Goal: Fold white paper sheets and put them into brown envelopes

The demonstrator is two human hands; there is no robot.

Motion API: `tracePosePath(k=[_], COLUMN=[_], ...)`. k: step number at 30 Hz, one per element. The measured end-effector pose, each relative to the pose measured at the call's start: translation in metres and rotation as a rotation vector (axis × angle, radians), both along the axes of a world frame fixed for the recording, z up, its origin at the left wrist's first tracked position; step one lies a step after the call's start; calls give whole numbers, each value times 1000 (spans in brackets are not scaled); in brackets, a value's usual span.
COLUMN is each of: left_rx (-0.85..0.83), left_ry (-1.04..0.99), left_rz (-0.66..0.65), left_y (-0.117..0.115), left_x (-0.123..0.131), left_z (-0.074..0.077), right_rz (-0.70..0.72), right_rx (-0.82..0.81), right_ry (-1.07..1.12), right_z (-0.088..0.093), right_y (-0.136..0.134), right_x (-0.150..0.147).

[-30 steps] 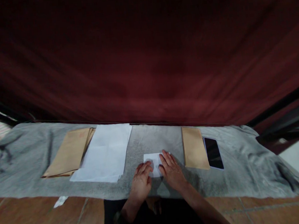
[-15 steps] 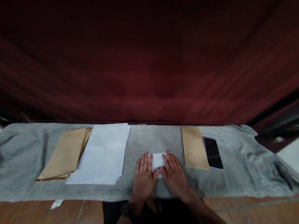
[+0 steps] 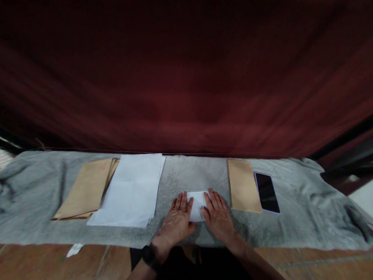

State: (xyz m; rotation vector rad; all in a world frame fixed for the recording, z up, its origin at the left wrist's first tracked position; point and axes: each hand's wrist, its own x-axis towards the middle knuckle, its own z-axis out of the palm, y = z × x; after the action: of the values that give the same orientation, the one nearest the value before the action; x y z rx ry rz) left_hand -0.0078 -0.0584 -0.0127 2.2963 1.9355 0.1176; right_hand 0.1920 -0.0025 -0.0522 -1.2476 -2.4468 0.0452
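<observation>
A small folded sheet of white paper (image 3: 197, 206) lies flat on the grey cloth, straight in front of me. My left hand (image 3: 177, 221) rests on its left side, palm down with the fingers stretched out; a dark watch sits on that wrist. On the paper's right side lies my right hand (image 3: 218, 215), flat too, fingers extended forward. Both hands press on the paper, and its side edges are hidden under them. The middle of the paper shows between the two thumbs.
To the left are a stack of white sheets (image 3: 128, 191) and several brown envelopes (image 3: 83, 190). On the right lie a brown envelope (image 3: 243, 185) and a phone (image 3: 267, 192). The grey cloth (image 3: 195, 169) covers the surface, with a dark red curtain (image 3: 182, 92) behind.
My left hand has turned and its thumb has moved back toward me, away from the right thumb. More of the paper's middle shows. The right hand stays nearly in place.
</observation>
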Motion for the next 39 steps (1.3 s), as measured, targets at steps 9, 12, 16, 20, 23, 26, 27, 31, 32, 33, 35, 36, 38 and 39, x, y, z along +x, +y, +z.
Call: tracePosePath(k=[9, 12, 16, 20, 23, 26, 27, 31, 32, 33, 35, 36, 38, 39], left_rx=[-75, -42, 83, 192, 234, 258, 262, 261, 262, 263, 256, 245, 217, 202], left_ry=[-15, -100, -378, -748, -942, -923, -884, -746, -710, -671, -584, -540, -447, -401], left_rz=[-24, -21, 31, 314, 494, 594, 618, 653, 644, 631, 610, 604, 604, 606], left_y=[1, 1, 3, 10, 18, 23, 24, 23, 23, 23, 24, 24, 24, 23], left_x=[2, -8, -16, -11, -6, -1, 1, 6, 7, 8, 10, 10, 11, 11], left_z=[15, 19, 25, 25, 17, 3, -3, -19, -21, -22, -23, -22, -20, -19], right_rz=[129, 286, 302, 5, -103, -137, -147, -163, -157, -139, -73, -39, -40, -47], right_rx=[-69, -141, -302, -432, -464, -376, -325, -110, -65, -29, 14, 21, 36, 41], right_ry=[36, 87, 293, 532, 584, 539, 505, 295, 242, 196, 130, 100, 61, 49], right_z=[5, 11, 19, 29, 32, 29, 27, 20, 20, 19, 17, 15, 9, 6], right_y=[6, 7, 11, 19, 26, 32, 32, 25, 21, 16, 7, 2, -4, -6], right_x=[16, 31, 42, 35, 24, 15, 14, 9, 6, 2, -7, -12, -19, -22])
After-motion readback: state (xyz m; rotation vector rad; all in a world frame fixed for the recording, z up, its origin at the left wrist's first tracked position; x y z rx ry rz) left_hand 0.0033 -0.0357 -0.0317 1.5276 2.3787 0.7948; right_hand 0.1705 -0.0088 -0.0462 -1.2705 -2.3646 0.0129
